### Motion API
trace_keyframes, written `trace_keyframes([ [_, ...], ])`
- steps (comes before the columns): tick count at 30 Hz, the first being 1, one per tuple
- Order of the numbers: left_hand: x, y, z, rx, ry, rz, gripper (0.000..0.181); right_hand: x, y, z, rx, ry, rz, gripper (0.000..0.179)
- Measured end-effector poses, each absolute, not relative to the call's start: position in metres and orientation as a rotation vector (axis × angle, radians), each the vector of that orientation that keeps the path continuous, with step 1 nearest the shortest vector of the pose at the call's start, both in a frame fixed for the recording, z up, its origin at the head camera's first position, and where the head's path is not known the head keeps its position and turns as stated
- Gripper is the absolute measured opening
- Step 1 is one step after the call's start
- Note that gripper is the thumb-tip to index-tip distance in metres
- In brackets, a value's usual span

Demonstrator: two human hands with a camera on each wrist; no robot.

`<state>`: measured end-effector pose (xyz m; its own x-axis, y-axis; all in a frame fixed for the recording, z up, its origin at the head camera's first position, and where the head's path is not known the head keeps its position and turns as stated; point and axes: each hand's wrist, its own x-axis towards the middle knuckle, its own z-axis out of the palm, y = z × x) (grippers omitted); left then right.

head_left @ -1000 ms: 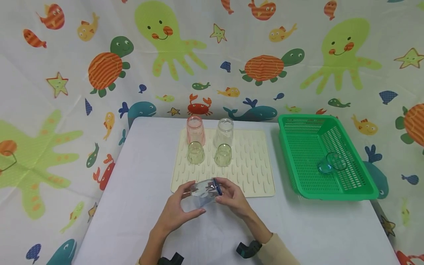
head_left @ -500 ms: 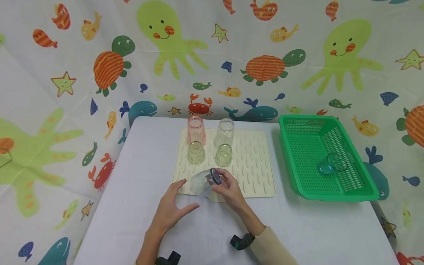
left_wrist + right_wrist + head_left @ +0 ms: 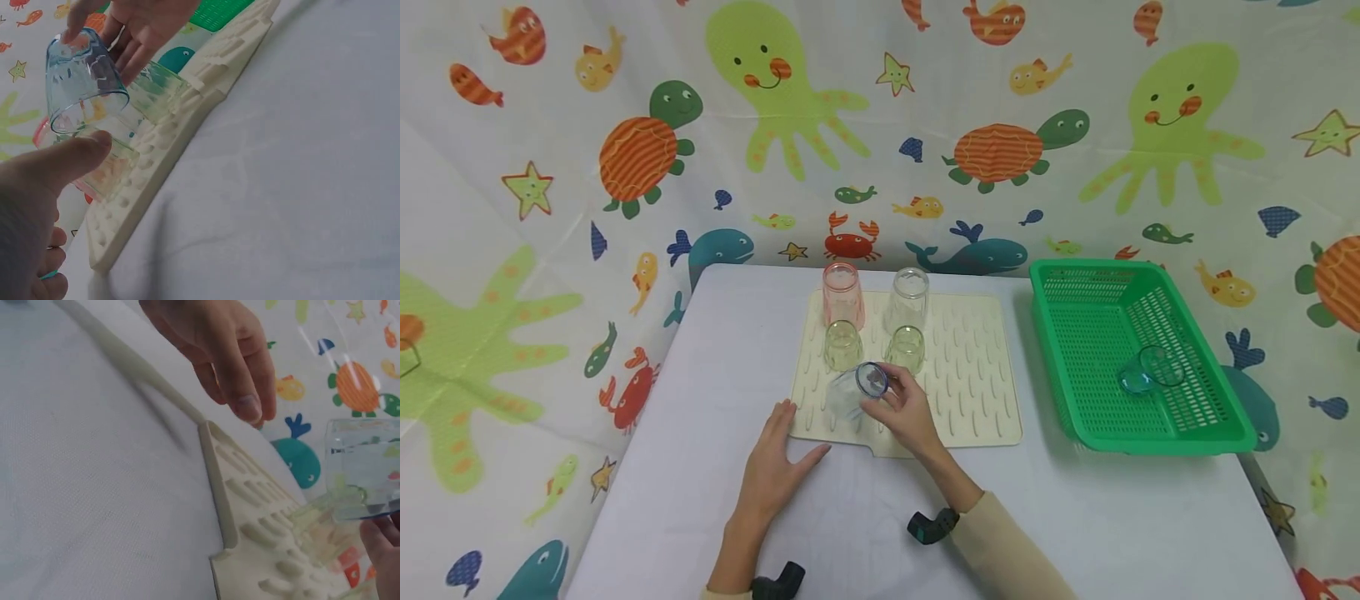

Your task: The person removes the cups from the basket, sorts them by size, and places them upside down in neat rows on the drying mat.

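My right hand (image 3: 912,417) grips a light blue drinking glass (image 3: 845,395) by its dark-rimmed end, fingers on one side and thumb on the other. The glass hangs tilted above the front left of a cream drying mat (image 3: 958,396); in the left wrist view its wide mouth points down. Beside the mat's front left corner is my left hand (image 3: 769,471), fingers extended, thumb spread, holding nothing. Behind the held glass, two small green glasses (image 3: 843,346) stand on the mat. A pink glass (image 3: 842,293) and a clear glass (image 3: 910,298) stand behind those.
To the right of the mat sits a green plastic basket (image 3: 1157,442) with a blue glass (image 3: 1138,375) lying in it. A white cloth (image 3: 1112,525) covers the table. A patterned curtain (image 3: 880,125) hangs along the table's back edge.
My left hand has let go of the glass and drawn back to the left. My right hand has carried the glass forward over the mat, its dark-rimmed end turning toward the head camera.
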<state>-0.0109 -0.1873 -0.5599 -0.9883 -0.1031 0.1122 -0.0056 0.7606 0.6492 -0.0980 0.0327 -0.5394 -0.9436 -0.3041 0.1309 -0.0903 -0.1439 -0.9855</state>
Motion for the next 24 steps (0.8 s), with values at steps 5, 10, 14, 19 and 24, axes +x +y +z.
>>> trace_keyframes([
  [5, -0.013, -0.191, -0.573, 0.175, -2.909, -1.009, 0.097, -0.103, 0.023, -0.544, -0.529, 2.203, -2.099, 0.064],
  [10, -0.016, -0.192, -0.583, 0.212, -2.946, -0.973, 0.098, -0.108, 0.015, -0.547, -0.557, 2.399, -1.952, 0.063],
  [14, -0.017, -0.19, -0.587, 0.21, -2.962, -0.913, 0.093, -0.111, 0.01, -0.549, -0.593, 2.482, -1.86, 0.063],
  [19, -0.018, -0.189, -0.59, 0.224, -2.971, -0.843, 0.09, -0.115, 0.005, -0.552, -0.624, 2.521, -1.81, 0.063],
  [24, -0.017, -0.188, -0.588, 0.239, -2.968, -0.851, 0.09, -0.117, 0.002, -0.555, -0.634, 2.563, -1.751, 0.062],
])
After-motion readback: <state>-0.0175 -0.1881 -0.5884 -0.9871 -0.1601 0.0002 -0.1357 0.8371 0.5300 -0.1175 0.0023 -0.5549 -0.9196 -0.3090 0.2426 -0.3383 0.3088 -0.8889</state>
